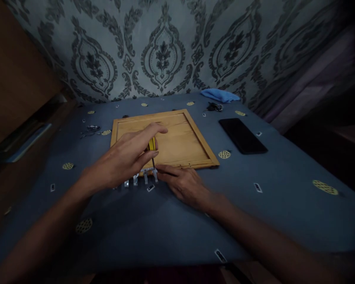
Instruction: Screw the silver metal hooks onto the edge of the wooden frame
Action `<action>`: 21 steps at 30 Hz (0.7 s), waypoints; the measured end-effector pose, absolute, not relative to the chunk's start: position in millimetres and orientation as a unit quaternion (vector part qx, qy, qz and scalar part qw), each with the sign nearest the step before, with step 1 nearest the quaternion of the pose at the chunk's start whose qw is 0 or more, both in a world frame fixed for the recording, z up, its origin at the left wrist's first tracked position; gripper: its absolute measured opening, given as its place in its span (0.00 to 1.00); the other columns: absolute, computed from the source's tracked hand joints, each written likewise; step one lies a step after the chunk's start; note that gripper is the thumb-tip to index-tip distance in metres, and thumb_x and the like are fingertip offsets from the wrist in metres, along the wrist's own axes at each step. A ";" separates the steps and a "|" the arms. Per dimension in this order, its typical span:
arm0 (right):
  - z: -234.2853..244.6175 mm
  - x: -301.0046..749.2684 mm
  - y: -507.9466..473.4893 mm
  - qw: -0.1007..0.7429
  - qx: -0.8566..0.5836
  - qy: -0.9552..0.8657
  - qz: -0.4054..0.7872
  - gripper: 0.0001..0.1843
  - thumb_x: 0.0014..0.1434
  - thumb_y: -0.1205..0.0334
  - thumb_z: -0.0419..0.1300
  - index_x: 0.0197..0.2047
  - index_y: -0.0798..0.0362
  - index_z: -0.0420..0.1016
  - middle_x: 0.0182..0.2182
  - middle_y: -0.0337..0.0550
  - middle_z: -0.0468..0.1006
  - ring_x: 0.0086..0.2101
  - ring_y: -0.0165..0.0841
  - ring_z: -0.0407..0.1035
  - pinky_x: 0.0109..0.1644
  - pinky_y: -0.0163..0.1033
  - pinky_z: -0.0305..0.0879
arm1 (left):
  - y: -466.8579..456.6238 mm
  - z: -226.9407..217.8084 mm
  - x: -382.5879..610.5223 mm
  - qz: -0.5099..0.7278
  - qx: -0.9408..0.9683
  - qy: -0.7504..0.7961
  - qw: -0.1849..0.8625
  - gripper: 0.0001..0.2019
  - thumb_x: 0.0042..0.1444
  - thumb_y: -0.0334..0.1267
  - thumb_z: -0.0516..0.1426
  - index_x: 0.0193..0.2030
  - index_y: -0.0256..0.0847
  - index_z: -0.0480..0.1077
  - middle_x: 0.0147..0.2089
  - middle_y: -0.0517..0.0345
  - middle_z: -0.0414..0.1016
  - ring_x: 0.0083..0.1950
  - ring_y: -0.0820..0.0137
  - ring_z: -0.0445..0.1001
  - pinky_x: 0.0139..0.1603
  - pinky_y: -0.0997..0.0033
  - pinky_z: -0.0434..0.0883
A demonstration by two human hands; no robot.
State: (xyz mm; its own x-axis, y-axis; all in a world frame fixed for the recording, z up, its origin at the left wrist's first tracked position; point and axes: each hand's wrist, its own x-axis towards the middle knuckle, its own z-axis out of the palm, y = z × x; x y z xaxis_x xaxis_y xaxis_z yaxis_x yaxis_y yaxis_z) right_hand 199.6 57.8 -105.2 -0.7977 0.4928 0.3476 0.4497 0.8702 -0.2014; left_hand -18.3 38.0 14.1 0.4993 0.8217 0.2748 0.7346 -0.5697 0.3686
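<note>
In the head view, a framed wooden board (pixel 171 136) lies flat on the cloth-covered table. My left hand (pixel 122 159) is closed on a screwdriver with a yellow handle (pixel 152 144). The screwdriver stands nearly upright, its shaft pointing down at the board's front edge. Several shiny metal hooks (pixel 146 176) line that edge and stick out towards me. My right hand (pixel 185 183) has its fingertips pinched at the rightmost hook, close to the screwdriver's tip. The tip's exact contact point is too small to make out.
A black phone (pixel 242 135) lies to the right of the board. Behind it are a bunch of keys (pixel 214 107) and a blue cloth (pixel 220 95). Small metal items (pixel 90 129) lie left of the board. A patterned wall (pixel 162 51) closes off the back.
</note>
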 end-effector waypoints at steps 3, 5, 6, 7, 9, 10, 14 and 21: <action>-104.8 199.9 57.5 0.202 -0.250 -0.945 0.055 0.23 0.65 0.74 0.56 0.59 0.48 0.79 0.59 0.47 0.79 0.46 0.39 0.81 0.46 0.42 0.77 | 37.6 13.5 -16.4 0.213 0.860 0.450 0.109 0.20 0.67 0.32 0.51 0.64 0.44 0.61 0.47 0.56 0.76 0.41 0.68 0.75 0.41 0.72 0.69; -104.6 200.2 57.3 0.196 -0.250 -0.947 0.055 0.24 0.64 0.74 0.55 0.60 0.48 0.78 0.59 0.47 0.79 0.46 0.39 0.81 0.45 0.42 0.77 | 37.2 13.3 -15.5 0.211 0.858 0.454 0.113 0.19 0.67 0.32 0.51 0.64 0.44 0.62 0.46 0.57 0.76 0.40 0.68 0.75 0.40 0.73 0.68; -104.5 200.3 57.2 0.193 -0.251 -0.947 0.054 0.25 0.64 0.74 0.55 0.60 0.48 0.78 0.60 0.47 0.79 0.45 0.39 0.81 0.45 0.42 0.77 | 37.0 13.2 -15.2 0.209 0.858 0.455 0.115 0.19 0.67 0.32 0.51 0.64 0.44 0.62 0.46 0.57 0.76 0.40 0.68 0.75 0.39 0.73 0.68; -104.4 200.3 57.2 0.190 -0.253 -0.947 0.052 0.25 0.64 0.74 0.55 0.61 0.48 0.77 0.60 0.46 0.79 0.45 0.39 0.81 0.45 0.41 0.76 | 36.9 13.2 -15.0 0.208 0.858 0.455 0.116 0.19 0.67 0.31 0.51 0.64 0.44 0.62 0.46 0.57 0.76 0.40 0.68 0.75 0.38 0.73 0.68; -104.2 200.1 57.1 0.191 -0.255 -0.947 0.047 0.25 0.65 0.73 0.55 0.61 0.47 0.77 0.59 0.45 0.79 0.45 0.38 0.81 0.44 0.41 0.76 | 37.0 13.0 -15.1 0.206 0.861 0.451 0.115 0.19 0.68 0.32 0.51 0.64 0.43 0.61 0.46 0.57 0.76 0.40 0.68 0.75 0.39 0.73 0.68; -104.2 199.9 57.1 0.194 -0.256 -0.946 0.045 0.25 0.65 0.73 0.55 0.61 0.46 0.77 0.59 0.45 0.80 0.46 0.38 0.81 0.45 0.40 0.76 | 37.2 12.8 -15.2 0.205 0.863 0.448 0.112 0.18 0.69 0.33 0.51 0.64 0.43 0.61 0.47 0.56 0.76 0.41 0.67 0.75 0.39 0.73 0.68; -104.3 199.3 57.0 0.210 -0.248 -0.945 0.042 0.26 0.65 0.73 0.54 0.62 0.46 0.76 0.58 0.45 0.80 0.46 0.38 0.81 0.45 0.41 0.76 | 38.6 10.6 -14.3 0.215 0.872 0.434 0.072 0.13 0.71 0.41 0.53 0.59 0.42 0.66 0.54 0.51 0.75 0.50 0.62 0.75 0.46 0.69 0.71; -105.0 198.7 56.5 0.209 -0.253 -0.944 0.046 0.24 0.65 0.74 0.54 0.59 0.47 0.78 0.57 0.47 0.81 0.46 0.38 0.80 0.45 0.42 0.77 | 40.8 6.7 -9.3 0.262 0.851 0.453 0.046 0.15 0.65 0.35 0.59 0.58 0.42 0.68 0.52 0.52 0.78 0.48 0.62 0.78 0.48 0.66 0.74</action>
